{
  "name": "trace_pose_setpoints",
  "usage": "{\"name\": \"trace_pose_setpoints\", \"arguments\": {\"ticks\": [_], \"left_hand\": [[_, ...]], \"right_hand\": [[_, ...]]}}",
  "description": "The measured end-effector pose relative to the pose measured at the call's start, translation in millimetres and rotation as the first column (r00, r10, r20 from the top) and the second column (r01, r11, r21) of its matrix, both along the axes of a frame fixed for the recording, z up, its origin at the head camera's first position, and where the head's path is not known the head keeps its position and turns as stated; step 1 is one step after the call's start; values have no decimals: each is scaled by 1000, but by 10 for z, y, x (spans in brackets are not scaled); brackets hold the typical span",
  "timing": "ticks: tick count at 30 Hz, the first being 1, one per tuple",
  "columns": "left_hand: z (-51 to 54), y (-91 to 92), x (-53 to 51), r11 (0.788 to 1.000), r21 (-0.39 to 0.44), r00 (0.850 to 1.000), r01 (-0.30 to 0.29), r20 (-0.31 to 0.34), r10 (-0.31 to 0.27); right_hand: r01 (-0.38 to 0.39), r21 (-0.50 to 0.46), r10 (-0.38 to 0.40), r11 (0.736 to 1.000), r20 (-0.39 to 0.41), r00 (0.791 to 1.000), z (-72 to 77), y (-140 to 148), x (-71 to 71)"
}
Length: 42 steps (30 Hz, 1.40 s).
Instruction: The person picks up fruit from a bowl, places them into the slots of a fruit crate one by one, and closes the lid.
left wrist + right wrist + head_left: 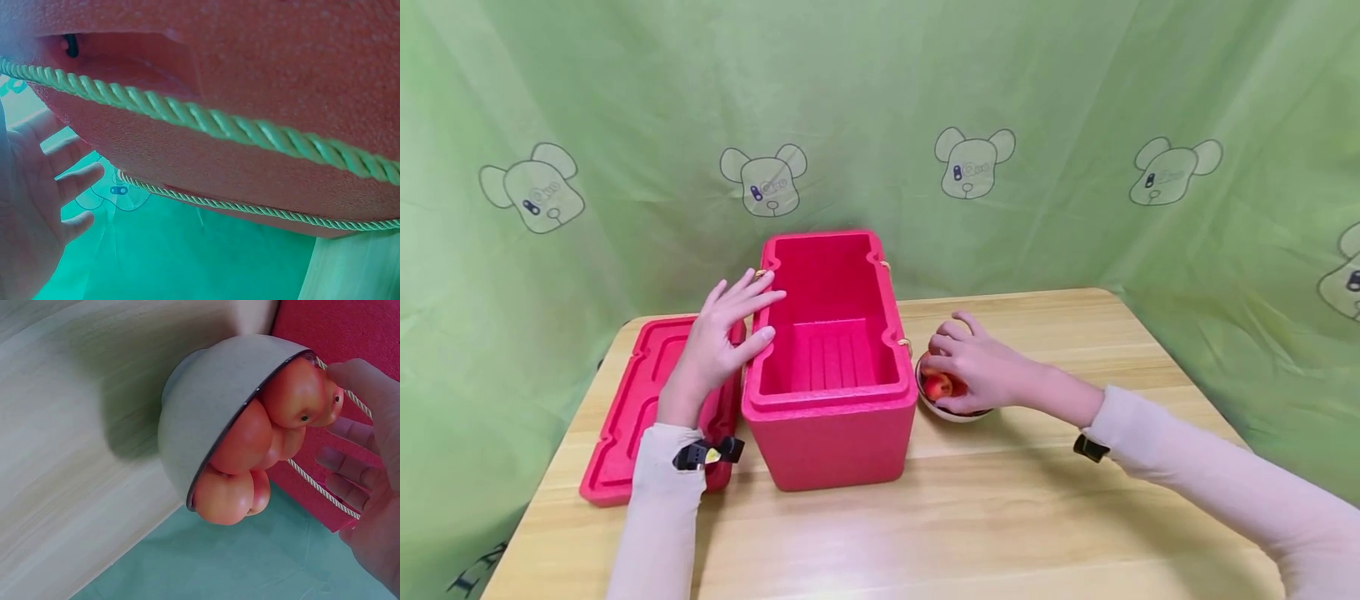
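A red foam box [835, 446] with no lid on it stands on the table, and its inside shows bare. My left hand [718, 342] lies at its left rim with the fingers spread; the left wrist view has the same hand [31, 194] beside the box wall. Right of the box sits a pale, dark-rimmed bowl [194, 406] heaped with several red-orange fruits [244, 437]. Over the bowl is my right hand [981, 367], fingers loosely bent. In the right wrist view the thumb is by the uppermost fruit and the other fingers stand apart from it.
The red lid [625, 442] lies on the wooden table [1000, 517], left of the box. Twisted cord [219, 122] runs along the box sides. A green curtain [880, 108] with printed bear heads hangs behind the table.
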State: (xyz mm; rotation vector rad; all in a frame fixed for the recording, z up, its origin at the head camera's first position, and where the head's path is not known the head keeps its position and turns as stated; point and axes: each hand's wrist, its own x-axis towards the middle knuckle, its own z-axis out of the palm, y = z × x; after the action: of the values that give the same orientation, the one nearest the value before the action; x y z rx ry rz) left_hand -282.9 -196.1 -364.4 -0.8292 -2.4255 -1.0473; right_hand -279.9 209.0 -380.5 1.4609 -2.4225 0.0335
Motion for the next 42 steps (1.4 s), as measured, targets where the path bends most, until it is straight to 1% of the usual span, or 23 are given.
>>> {"name": "trace_pose_setpoints", "arguments": {"ticks": [5,9,13,19,22,27,32,36,39,42], "left_hand": [[-7,-3,24,1000,16,1000,-4,0,4],[-31,-4,23,1000,14,1000,-7,-10,7],[-48,12,13,1000,-2,1000,0,-24,0],[-61,26,29,1000,-10,1000,-4,-25,4],[-63,13,34,1000,-8,1000,-10,-20,9],[-52,1,8,1000,-2,1000,-4,-11,4],[-8,0,-28,1000,10,1000,-2,-11,2],[0,9,-38,1000,8,1000,-6,-13,6],[-3,15,-33,1000,1,1000,-7,-18,7],[-6,14,-15,1000,-3,1000,-8,-20,8]], "right_hand": [[28,19,-29,999,14,999,28,-3,1],[41,34,-42,999,19,999,5,-4,3],[52,29,-52,998,20,998,-34,13,10],[34,4,-34,999,13,999,-68,32,19],[25,-3,-25,1000,12,1000,-61,15,7],[41,5,-41,999,25,999,-16,-17,-16],[46,-5,-45,999,14,999,97,-29,-42],[48,-30,-48,998,3,999,213,-10,-50],[70,-54,-70,996,8,998,349,4,-66],[102,-65,-103,993,1,995,534,3,-102]]}}
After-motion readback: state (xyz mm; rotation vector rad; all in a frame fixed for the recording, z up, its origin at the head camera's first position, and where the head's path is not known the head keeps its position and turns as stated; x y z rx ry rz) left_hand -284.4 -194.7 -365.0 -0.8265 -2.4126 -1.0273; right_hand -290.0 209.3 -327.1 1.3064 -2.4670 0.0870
